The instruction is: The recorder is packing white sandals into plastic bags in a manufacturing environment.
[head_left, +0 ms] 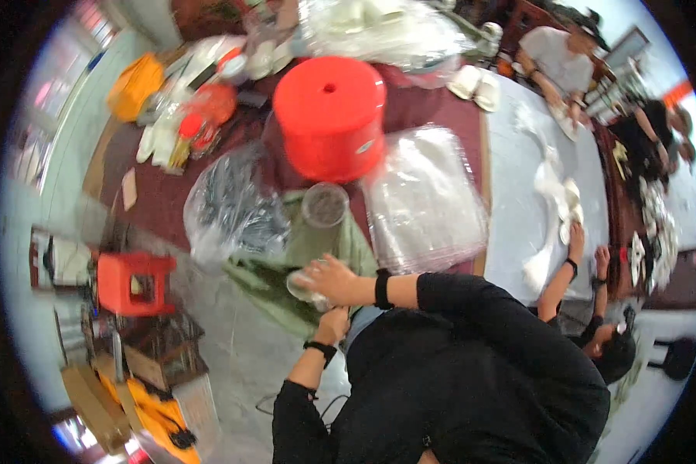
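Observation:
My right hand (326, 278) reaches in from the right with a black wristband on it and closes over a small clear, whitish packet (301, 288) above a green cloth (271, 282). Just below it is my left hand (335, 322), also with a black wristband, its fingers curled against the packet's underside; its grip is hidden. A clear plastic jar (324, 206) with dark contents stands upright just beyond my hands. Left of the jar lies a clear bag of dark pieces (228, 207).
A red upturned bucket (329, 116) stands behind the jar on the dark red table (158, 197). A stack of clear plastic bags (425, 197) lies to the right. A red stool (134, 282) and crates sit at the left. Other people (558, 58) work along the pale table (518, 155).

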A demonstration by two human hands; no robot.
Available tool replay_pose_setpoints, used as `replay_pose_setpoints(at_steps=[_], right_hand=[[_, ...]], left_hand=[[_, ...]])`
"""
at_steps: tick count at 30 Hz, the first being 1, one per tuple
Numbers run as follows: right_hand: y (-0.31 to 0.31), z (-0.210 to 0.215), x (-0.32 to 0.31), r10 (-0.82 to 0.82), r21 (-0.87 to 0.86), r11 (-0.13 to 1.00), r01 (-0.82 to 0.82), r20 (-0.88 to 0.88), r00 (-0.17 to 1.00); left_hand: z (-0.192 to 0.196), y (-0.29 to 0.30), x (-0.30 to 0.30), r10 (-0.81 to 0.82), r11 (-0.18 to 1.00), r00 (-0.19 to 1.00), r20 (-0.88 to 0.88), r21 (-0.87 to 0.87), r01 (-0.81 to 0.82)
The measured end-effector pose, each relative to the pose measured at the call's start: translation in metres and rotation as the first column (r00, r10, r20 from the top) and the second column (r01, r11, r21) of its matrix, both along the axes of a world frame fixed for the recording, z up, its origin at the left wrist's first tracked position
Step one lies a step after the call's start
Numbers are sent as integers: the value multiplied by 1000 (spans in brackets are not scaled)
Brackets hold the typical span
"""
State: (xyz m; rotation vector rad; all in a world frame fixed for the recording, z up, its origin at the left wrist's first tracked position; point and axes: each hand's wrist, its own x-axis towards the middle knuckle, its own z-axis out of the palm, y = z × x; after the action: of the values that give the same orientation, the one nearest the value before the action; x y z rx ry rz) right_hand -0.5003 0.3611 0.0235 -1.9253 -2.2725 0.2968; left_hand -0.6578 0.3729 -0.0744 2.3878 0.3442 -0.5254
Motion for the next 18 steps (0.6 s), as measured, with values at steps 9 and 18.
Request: replay_pose_setpoints(at_steps=[9,18], right_hand=[[-66,7,69,-278,-172,949,265,-51,959],[-199,-17,118,-695,-78,717,693,-2,719]], left_hand=[[5,35,15,-313,950,928,-202,-82,302],[126,15,149,-439,898,896,-67,3,440]])
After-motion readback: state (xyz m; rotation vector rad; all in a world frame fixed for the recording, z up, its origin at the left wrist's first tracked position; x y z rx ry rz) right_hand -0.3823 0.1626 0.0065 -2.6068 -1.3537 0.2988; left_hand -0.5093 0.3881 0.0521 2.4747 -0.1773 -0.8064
